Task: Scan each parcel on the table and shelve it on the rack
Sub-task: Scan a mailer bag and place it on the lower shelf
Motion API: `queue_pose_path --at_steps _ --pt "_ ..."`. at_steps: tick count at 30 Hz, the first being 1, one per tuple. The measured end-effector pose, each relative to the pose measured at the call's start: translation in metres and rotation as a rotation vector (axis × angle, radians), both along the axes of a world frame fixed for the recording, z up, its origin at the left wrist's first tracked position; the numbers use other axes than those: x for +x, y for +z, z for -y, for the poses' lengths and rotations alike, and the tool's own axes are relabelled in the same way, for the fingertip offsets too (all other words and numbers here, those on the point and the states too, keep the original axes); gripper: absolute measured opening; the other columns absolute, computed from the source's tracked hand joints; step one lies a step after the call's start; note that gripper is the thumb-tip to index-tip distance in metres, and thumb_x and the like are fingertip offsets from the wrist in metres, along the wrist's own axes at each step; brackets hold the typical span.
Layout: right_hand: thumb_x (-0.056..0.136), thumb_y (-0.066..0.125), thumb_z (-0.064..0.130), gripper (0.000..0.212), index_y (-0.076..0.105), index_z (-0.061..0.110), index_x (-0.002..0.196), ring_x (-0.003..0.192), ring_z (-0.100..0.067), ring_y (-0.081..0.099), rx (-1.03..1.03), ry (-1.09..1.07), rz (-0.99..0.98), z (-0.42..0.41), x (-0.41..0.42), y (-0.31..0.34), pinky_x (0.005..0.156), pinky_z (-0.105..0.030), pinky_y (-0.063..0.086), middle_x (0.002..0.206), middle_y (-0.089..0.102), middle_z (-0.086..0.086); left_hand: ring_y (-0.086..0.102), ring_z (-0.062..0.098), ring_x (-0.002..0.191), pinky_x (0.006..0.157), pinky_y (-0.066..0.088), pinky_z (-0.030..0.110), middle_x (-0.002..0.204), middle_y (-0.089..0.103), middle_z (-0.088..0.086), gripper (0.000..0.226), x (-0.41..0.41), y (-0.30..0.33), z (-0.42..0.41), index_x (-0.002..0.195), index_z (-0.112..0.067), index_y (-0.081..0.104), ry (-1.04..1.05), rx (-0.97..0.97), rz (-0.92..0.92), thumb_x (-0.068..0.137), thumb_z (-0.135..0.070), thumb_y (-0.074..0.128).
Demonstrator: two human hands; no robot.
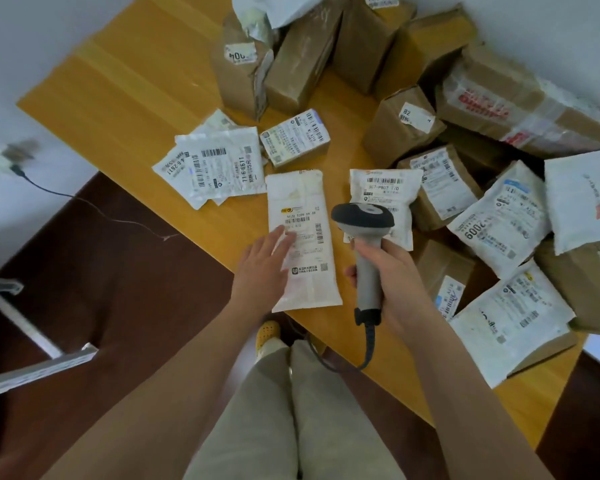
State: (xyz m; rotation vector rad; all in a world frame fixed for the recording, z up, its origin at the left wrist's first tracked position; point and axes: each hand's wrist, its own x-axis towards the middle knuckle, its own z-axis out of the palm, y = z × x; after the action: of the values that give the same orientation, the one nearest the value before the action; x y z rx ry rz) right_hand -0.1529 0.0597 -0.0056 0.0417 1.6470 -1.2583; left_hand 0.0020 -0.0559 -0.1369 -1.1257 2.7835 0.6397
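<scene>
Head view: the long white parcel (302,240) lies flat at the bench (125,84) edge, long axis running away from the person. Left hand (262,268), released, rests on it; right hand (388,275) grasps the scanner (364,237) just beside.

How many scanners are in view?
1. The scanner is gripped by the right hand, over the table's near edge, right of the long white parcel. Others may hide among the boxes.
</scene>
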Motion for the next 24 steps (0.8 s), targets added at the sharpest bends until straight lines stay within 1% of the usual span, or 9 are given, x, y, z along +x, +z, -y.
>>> queue_pose_path --at_steps 2,4,7,10,13,15,17,21,24 --pt "0.098 0.059 0.02 0.015 0.066 0.016 0.11 0.065 -0.012 0.065 -0.004 0.01 0.006 0.001 0.001 0.001 0.067 -0.029 0.053 0.085 0.072 0.009 0.013 0.021 0.149 0.12 0.01 0.041 0.163 0.012 -0.006 0.065 -0.004 -0.003 -0.002 0.155 -0.026 0.021 -0.114 0.05 0.072 0.096 -0.02 0.05" --pt "0.099 0.058 0.02 0.012 0.066 0.018 0.107 0.067 -0.011 0.065 0.014 0.059 -0.025 0.001 0.003 0.002 0.069 -0.03 0.052 0.084 0.071 0.007 0.003 0.017 0.151 0.122 0.004 0.042 0.164 0.004 -0.008 0.066 -0.009 -0.006 -0.004 0.156 -0.026 0.014 -0.133 0.168 0.13 0.097 -0.022 0.044" --pt "0.099 0.058 0.021 0.009 0.066 0.02 0.105 0.069 -0.01 0.066 0.066 0.146 -0.092 -0.001 0.005 0.004 0.07 -0.028 0.052 0.085 0.064 0.006 0.004 0.015 0.151 0.121 0.006 0.049 0.164 0.006 -0.009 0.067 -0.021 -0.005 -0.001 0.155 -0.027 0.018 -0.078 0.29 0.179 0.095 -0.031 0.046" --pt "0.099 0.06 0.024 0.011 0.066 0.019 0.106 0.068 -0.01 0.066 0.099 0.177 -0.095 -0.003 0.005 0.009 0.066 -0.027 0.051 0.086 0.063 0.005 0.015 0.015 0.148 0.117 0.014 0.055 0.162 0.016 -0.007 0.064 -0.032 -0.003 0.003 0.151 -0.026 0.027 -0.081 0.213 0.209 0.093 -0.042 0.045" --pt "0.098 0.06 0.024 0.014 0.066 0.02 0.11 0.068 -0.009 0.066 0.108 0.187 -0.08 -0.005 0.006 0.016 0.063 -0.025 0.05 0.094 0.067 0.001 0.014 0.019 0.149 0.114 0.02 0.056 0.161 0.016 -0.003 0.057 -0.032 -0.005 -0.005 0.15 -0.023 0.026 -0.082 0.132 0.198 0.098 -0.038 0.044" --pt "0.098 0.06 0.023 0.013 0.066 0.021 0.109 0.068 -0.01 0.067 0.091 0.182 -0.066 -0.006 0.007 0.022 0.065 -0.027 0.05 0.098 0.07 0.001 0.009 0.023 0.149 0.116 0.018 0.054 0.162 0.011 -0.001 0.059 -0.027 -0.01 -0.016 0.152 -0.023 0.019 -0.045 0.079 0.183 0.1 -0.036 0.044" --pt "0.097 0.06 0.022 0.015 0.067 0.02 0.109 0.068 -0.01 0.068 0.068 0.185 -0.052 -0.008 0.009 0.028 0.065 -0.027 0.05 0.099 0.071 0.001 0.008 0.031 0.147 0.116 0.015 0.051 0.162 0.006 0.002 0.07 -0.024 -0.013 -0.023 0.154 -0.027 0.008 0.014 0.032 0.194 0.098 -0.038 0.049" --pt "0.082 0.067 0.033 0.032 0.068 0.021 0.112 0.074 -0.012 0.07 0.032 0.206 -0.095 -0.015 0.012 0.038 0.065 -0.028 0.051 0.1 0.074 0.0 -0.002 0.044 0.146 0.117 0.009 0.057 0.157 -0.03 0.002 0.101 -0.032 -0.013 -0.021 0.146 -0.044 -0.026 0.111 0.045 0.209 0.092 -0.044 0.059" --pt "0.072 0.066 0.043 0.042 0.069 0.025 0.11 0.078 -0.015 0.072 0.017 0.204 -0.135 -0.019 0.015 0.045 0.066 -0.028 0.053 0.101 0.074 0.001 -0.005 0.049 0.145 0.116 0.007 0.06 0.15 -0.044 0.005 0.106 -0.036 -0.013 -0.022 0.135 -0.052 -0.038 0.158 0.086 0.228 0.093 -0.039 0.059"
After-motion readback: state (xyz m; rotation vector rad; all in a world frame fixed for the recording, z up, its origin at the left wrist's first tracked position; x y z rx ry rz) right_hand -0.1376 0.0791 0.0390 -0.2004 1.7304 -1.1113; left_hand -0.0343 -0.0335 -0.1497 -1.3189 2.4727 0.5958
